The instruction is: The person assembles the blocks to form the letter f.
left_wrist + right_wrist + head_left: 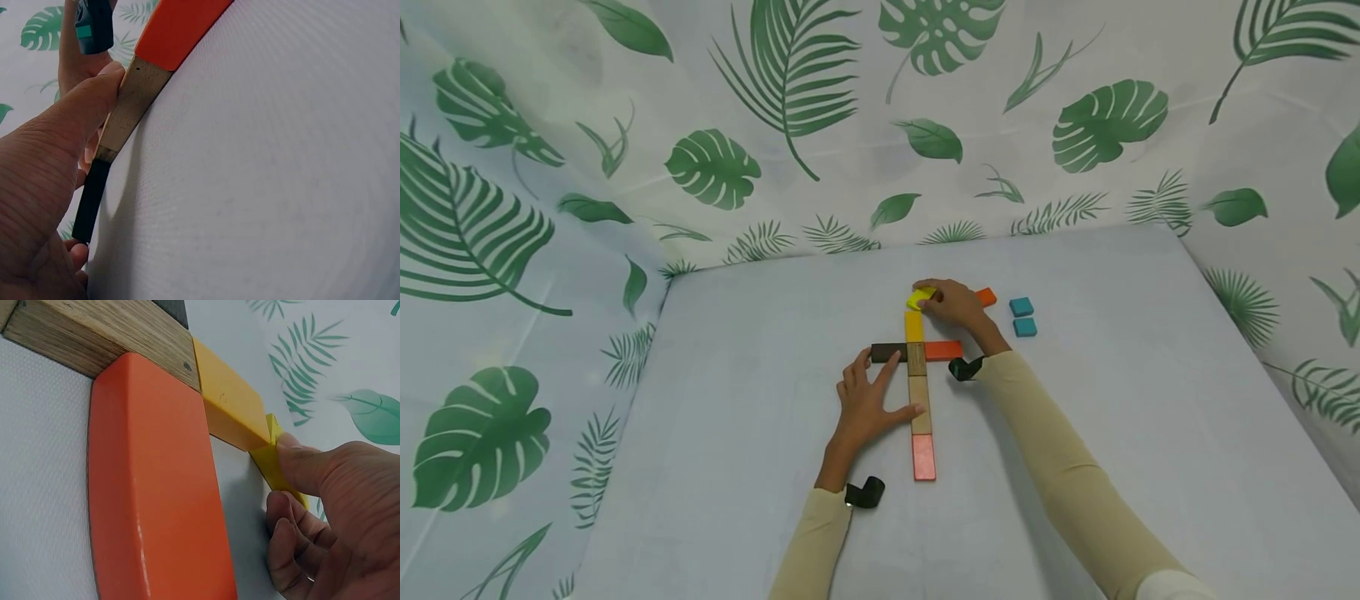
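Observation:
Several flat wooden blocks lie in a cross on the white table. My right hand (951, 304) pinches a bright yellow block (270, 459) between thumb and fingers at the far end, against the amber-yellow block (913, 327). My left hand (865, 408) is spread along the near left side. Its thumb touches the long plain wood block (920, 404), and other fingers touch the black block (889, 353). Right of the short brown wood block (917, 359) lies an orange-red block (165, 481). A pink block (924, 458) forms the near end.
Two small teal blocks (1022, 307) lie to the right of my right hand. Partly behind that hand is another orange block (987, 297). Leaf-patterned cloth (925, 183) hangs around the table (737, 433). Black wrist cameras (867, 492) sit on both forearms.

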A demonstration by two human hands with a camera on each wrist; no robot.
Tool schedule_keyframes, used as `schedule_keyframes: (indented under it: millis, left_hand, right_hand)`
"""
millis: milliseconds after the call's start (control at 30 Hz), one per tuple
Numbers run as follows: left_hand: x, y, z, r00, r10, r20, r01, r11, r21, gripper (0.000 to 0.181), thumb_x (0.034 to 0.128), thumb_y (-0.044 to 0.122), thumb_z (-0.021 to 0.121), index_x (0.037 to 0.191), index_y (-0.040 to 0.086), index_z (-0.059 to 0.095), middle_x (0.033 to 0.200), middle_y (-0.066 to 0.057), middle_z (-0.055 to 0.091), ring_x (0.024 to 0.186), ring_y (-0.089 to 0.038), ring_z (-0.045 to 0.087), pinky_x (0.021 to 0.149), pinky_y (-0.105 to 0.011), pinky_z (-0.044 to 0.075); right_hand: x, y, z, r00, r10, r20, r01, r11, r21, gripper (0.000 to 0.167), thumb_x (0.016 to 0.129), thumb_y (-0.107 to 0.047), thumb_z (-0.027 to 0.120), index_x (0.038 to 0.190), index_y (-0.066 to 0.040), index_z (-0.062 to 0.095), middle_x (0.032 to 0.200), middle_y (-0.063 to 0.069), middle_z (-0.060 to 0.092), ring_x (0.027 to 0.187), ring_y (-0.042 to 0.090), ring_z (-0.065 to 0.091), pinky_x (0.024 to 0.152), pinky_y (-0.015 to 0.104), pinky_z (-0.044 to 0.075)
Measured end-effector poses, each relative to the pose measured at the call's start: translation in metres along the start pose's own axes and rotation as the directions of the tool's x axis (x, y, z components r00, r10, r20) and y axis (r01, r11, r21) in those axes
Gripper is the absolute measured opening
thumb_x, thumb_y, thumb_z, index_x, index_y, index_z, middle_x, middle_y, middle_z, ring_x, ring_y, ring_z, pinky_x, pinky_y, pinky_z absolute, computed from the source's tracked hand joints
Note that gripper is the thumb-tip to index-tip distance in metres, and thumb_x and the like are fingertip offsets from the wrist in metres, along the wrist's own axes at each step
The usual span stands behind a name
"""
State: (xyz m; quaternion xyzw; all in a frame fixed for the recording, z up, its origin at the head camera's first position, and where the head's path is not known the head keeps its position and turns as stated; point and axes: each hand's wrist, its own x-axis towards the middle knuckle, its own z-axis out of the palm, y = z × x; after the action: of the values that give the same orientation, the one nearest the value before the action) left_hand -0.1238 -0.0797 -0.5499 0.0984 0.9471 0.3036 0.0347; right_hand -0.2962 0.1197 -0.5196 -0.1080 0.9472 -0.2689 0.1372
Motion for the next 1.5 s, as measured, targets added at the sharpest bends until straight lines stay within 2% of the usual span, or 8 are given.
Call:
schedule_keyframes:
  millis: [233, 633, 1500]
  left_hand:
    - [-0.0004, -0.0001, 0.0005, 1.000, -0.001, 0.000, 0.001, 1.000, 0.001, 0.093, 0.0763, 0.067, 0.069, 0.153, 0.033, 0.031, 0.160, -0.014, 0.010, 0.135, -0.032, 0.022, 0.098, -0.051, 0.024]
    - [0.0002, -0.0004, -0.0005, 1.000, 0.001, 0.009, -0.001, 1.000, 0.009, 0.093, 0.0768, 0.067, 0.069, 0.154, 0.037, 0.027, 0.161, -0.012, 0.009, 0.136, -0.031, 0.021, 0.099, -0.050, 0.023]
    - [0.0007, -0.0006, 0.0005, 1.000, -0.002, 0.001, 0.002, 1.000, 0.011, 0.093, 0.0764, 0.068, 0.068, 0.154, 0.036, 0.028, 0.160, -0.012, 0.008, 0.135, -0.031, 0.022, 0.099, -0.050, 0.023]
  right_hand:
    - [0.0013, -0.0011, 0.0000, 0.999, 0.003, 0.037, -0.002, 0.999, -0.043, 0.043, 0.098, -0.031, 0.056, 0.141, -0.026, 0.053, 0.118, 0.015, 0.063, 0.098, 0.029, 0.056, 0.077, 0.038, 0.045]
    - [-0.0014, -0.0038, -0.0009, 0.999, -0.023, 0.029, 0.025, 0.997, -0.067, 0.042, 0.099, -0.031, 0.054, 0.141, -0.026, 0.053, 0.123, 0.017, 0.062, 0.105, 0.030, 0.056, 0.084, 0.042, 0.047]
    - [-0.0028, -0.0035, -0.0015, 0.999, -0.043, 0.018, 0.044, 0.996, -0.073, 0.043, 0.100, -0.030, 0.054, 0.142, -0.025, 0.053, 0.123, 0.018, 0.061, 0.107, 0.032, 0.058, 0.081, 0.042, 0.048]
